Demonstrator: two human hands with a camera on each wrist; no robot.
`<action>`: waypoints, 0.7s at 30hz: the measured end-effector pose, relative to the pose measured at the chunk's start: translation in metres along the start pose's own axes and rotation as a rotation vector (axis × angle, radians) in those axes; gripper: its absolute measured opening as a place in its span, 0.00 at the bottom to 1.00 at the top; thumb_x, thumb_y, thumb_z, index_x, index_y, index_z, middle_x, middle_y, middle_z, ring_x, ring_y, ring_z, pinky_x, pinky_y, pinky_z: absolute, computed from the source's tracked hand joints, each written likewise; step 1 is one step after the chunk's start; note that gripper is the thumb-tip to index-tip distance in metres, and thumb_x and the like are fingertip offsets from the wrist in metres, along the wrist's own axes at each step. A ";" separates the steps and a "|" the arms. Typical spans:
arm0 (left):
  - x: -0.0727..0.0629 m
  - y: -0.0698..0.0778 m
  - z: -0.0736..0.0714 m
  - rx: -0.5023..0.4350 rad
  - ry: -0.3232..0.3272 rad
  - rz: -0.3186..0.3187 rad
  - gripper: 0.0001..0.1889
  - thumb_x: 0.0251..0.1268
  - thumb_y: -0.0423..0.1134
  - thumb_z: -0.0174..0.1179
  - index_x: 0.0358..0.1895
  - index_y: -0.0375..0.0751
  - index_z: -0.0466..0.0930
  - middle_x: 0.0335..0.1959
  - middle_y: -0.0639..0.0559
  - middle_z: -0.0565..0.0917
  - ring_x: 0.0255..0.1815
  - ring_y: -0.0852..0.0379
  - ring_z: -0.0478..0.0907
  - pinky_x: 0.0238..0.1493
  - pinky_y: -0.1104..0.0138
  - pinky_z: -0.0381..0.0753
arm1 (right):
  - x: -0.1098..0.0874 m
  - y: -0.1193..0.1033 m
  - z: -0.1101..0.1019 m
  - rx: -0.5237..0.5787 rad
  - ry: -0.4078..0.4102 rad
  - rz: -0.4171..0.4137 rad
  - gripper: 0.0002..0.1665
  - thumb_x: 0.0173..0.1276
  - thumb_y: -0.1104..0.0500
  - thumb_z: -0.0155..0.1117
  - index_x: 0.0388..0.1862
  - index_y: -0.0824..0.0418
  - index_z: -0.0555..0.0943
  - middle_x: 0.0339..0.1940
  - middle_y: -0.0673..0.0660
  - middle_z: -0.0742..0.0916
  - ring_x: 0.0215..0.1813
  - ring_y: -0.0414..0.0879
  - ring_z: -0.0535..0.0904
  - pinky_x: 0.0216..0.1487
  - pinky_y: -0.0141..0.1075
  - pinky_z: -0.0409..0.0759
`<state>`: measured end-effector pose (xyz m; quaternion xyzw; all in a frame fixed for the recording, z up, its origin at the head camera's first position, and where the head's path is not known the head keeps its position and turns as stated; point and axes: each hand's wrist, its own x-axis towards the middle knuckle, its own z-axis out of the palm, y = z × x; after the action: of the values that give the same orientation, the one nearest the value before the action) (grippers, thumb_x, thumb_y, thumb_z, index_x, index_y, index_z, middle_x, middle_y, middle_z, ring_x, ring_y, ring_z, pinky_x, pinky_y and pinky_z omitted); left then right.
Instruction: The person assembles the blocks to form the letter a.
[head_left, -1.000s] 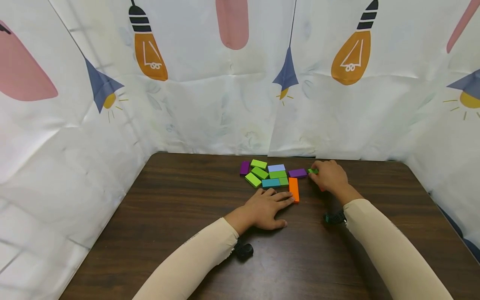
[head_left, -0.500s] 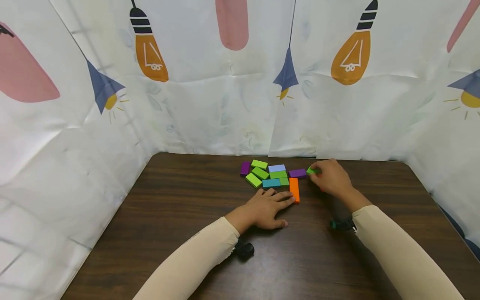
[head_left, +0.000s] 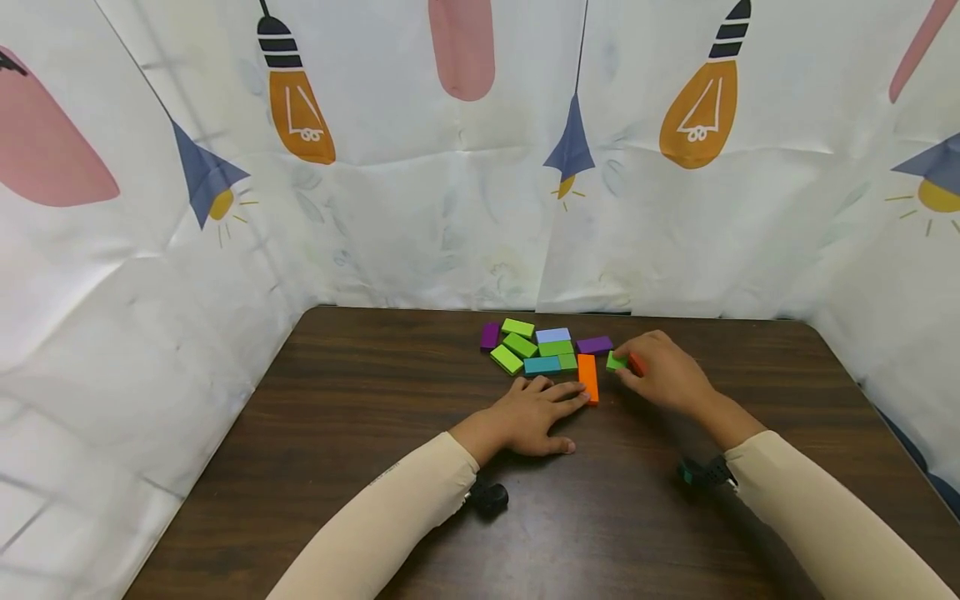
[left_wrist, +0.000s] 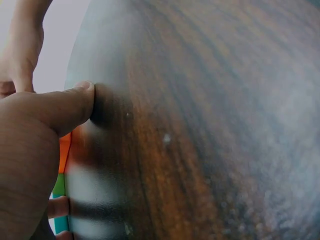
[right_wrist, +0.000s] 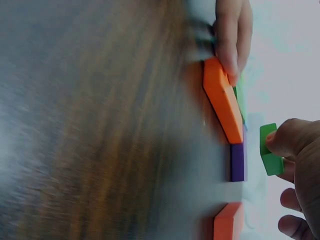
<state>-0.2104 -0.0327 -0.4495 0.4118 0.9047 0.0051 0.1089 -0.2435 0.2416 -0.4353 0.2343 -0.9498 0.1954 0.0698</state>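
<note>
My right hand [head_left: 666, 373] pinches a small green block [right_wrist: 270, 150] between thumb and fingers, raised above the table in the right wrist view. A red block [right_wrist: 228, 222] lies on the table below that hand. My left hand [head_left: 528, 419] rests palm down with its fingers spread, one fingertip on the near end of an orange block [head_left: 588, 380]. Beyond the orange block lies a purple block [head_left: 594, 345]. To its left, a light blue block [head_left: 553, 335], a green block [head_left: 556, 348] and a teal block [head_left: 542, 366] lie side by side.
Several lime green blocks, one of them a lime block [head_left: 506, 359], and a dark purple block [head_left: 490, 336] form the left end of the cluster. The dark wooden table [head_left: 360, 400] ends at a printed white curtain [head_left: 420, 242] behind and at the sides.
My right hand has shifted slightly toward me with the green block, which now sits nearer the orange block. Its forearm has swung to the right. The left hand stays put.
</note>
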 end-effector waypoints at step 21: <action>0.002 -0.009 0.007 -0.143 0.076 0.005 0.46 0.67 0.69 0.58 0.84 0.63 0.50 0.82 0.68 0.51 0.76 0.53 0.58 0.68 0.50 0.59 | -0.034 -0.032 0.013 0.022 -0.016 -0.207 0.15 0.62 0.57 0.79 0.47 0.54 0.87 0.47 0.45 0.88 0.52 0.46 0.78 0.49 0.45 0.82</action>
<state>-0.2166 -0.0376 -0.4571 0.4046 0.9046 0.0854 0.1038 -0.1987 0.2245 -0.4444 0.3333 -0.9189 0.1956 0.0795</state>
